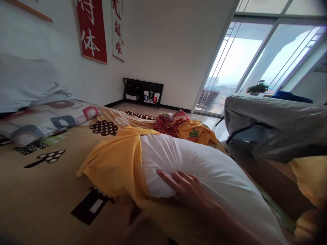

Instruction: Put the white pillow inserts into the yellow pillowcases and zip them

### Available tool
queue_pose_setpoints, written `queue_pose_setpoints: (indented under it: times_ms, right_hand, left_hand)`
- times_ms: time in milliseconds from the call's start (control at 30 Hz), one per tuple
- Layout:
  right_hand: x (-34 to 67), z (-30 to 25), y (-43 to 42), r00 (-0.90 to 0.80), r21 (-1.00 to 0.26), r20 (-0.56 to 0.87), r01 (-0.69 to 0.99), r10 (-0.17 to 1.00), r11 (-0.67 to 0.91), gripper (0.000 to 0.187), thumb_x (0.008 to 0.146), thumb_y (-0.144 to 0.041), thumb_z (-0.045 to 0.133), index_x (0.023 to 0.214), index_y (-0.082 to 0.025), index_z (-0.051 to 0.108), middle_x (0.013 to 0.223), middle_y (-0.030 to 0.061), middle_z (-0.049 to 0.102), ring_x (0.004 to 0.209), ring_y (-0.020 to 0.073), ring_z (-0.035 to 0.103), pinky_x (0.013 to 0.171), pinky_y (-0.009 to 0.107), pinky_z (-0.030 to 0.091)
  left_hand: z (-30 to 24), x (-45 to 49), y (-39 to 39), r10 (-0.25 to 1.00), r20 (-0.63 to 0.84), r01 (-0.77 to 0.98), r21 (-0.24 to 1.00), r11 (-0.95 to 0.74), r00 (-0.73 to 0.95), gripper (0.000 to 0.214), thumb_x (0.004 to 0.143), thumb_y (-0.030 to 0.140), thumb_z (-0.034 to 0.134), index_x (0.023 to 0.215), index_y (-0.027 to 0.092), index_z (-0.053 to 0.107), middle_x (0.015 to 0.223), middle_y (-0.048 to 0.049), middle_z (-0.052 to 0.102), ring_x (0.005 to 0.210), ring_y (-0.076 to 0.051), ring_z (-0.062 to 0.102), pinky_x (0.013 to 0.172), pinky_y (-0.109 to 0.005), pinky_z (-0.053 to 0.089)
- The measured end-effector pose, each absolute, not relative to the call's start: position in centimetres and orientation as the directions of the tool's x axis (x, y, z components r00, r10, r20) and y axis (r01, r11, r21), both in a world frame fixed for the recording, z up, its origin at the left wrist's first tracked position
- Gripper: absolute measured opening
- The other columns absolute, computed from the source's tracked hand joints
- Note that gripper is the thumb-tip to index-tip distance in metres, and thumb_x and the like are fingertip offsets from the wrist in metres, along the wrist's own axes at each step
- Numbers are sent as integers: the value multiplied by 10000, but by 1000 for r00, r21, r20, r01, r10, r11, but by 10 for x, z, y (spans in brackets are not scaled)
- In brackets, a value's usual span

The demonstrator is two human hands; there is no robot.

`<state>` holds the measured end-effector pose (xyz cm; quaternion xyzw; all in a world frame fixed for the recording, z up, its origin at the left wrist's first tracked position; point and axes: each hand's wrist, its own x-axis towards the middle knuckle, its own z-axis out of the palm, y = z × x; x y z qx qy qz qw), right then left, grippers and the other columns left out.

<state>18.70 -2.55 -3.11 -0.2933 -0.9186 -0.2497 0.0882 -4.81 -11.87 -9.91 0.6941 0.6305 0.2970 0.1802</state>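
A white pillow lies across the bed, its far-left end inside a yellow pillowcase. The case's opening runs around the pillow, and its closed end is loose and creased. My right hand presses on the pillow's upper side near that opening, index finger stretched out and the others slightly bent. Low in the picture, in deep shadow, my left hand is at the near edge of the pillowcase. Its thumb and fingers appear to grip the cloth there, though the fingertips are hard to make out.
The patterned bedsheet spreads under everything. A pillow with a car print rests at the left by the wall. Beyond the white pillow lie red checked cloth and orange cloth. A covered table stands at the right.
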Motion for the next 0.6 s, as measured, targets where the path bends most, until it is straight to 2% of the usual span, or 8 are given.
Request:
queue_pose_setpoints:
  times_ms: [133, 200, 267, 333, 400, 500, 533, 600]
  right_hand:
    - [183, -19, -29, -803, 407, 246, 594, 543, 694, 676, 863, -101, 476, 1475, -301, 271, 886, -2, 650, 775, 164, 605, 599, 279, 393]
    - [180, -4, -28, -770, 373, 218, 634, 600, 677, 656, 876, -99, 443, 1470, -330, 286, 895, -2, 661, 786, 158, 620, 618, 273, 397]
    - [172, 12, -24, -725, 330, 190, 683, 662, 652, 658, 879, -108, 435, 1465, -369, 286, 910, -7, 671, 791, 158, 636, 626, 269, 397]
    - [158, 22, -19, -695, 289, 175, 713, 697, 638, 642, 885, -157, 464, 1459, -385, 290, 946, -6, 679, 809, 171, 650, 627, 273, 401]
    - [142, 21, -15, -702, 262, 135, 706, 699, 658, 505, 909, -220, 473, 1396, -342, 411, 965, 12, 683, 822, 185, 658, 610, 274, 406]
    - [126, 2, -14, -767, 267, 20, 622, 641, 736, 260, 948, -248, 431, 1130, -252, 617, 914, 38, 683, 795, 182, 657, 573, 262, 407]
    - [125, -6, -15, -789, 277, 7, 592, 615, 756, 250, 951, -245, 428, 1115, -245, 616, 898, 40, 681, 783, 179, 655, 567, 258, 409]
    - [128, -19, -18, -816, 301, 55, 563, 575, 770, 328, 944, -236, 449, 1262, -268, 522, 897, 33, 676, 770, 176, 651, 566, 256, 418]
  left_hand:
    - [-83, -26, -88, 987, 83, 732, 680, 43, -135, 598, 808, 687, 404, 519, 202, 602, 523, -87, 617, 587, -251, 605, 591, -339, 461]
    - [-73, -20, -82, 992, 65, 648, 761, 18, -105, 582, 846, 643, 399, 552, 195, 625, 524, -72, 616, 598, -234, 613, 582, -315, 463]
    - [-66, -10, -87, 992, 125, 630, 772, -83, -22, 556, 914, 551, 343, 640, 190, 665, 598, -69, 650, 631, -211, 619, 582, -297, 473]
    - [-64, 3, -98, 978, 189, 659, 725, -200, 89, 502, 950, 474, 310, 762, 206, 690, 712, -59, 686, 666, -185, 618, 588, -278, 484]
    - [-66, 14, -109, 961, 212, 681, 677, -277, 180, 433, 953, 449, 333, 832, 235, 689, 777, -35, 695, 675, -163, 610, 594, -260, 489]
    - [-72, 11, -118, 939, 214, 721, 602, -343, 268, 360, 926, 466, 406, 837, 254, 683, 701, -9, 670, 625, -156, 586, 578, -258, 479]
    - [-74, 3, -120, 927, 220, 741, 557, -375, 304, 349, 919, 463, 418, 821, 257, 682, 652, -5, 651, 597, -160, 575, 563, -265, 470]
    - [-78, -18, -125, 899, 230, 773, 458, -438, 373, 325, 904, 436, 442, 759, 261, 674, 568, -1, 608, 540, -166, 551, 528, -279, 439]
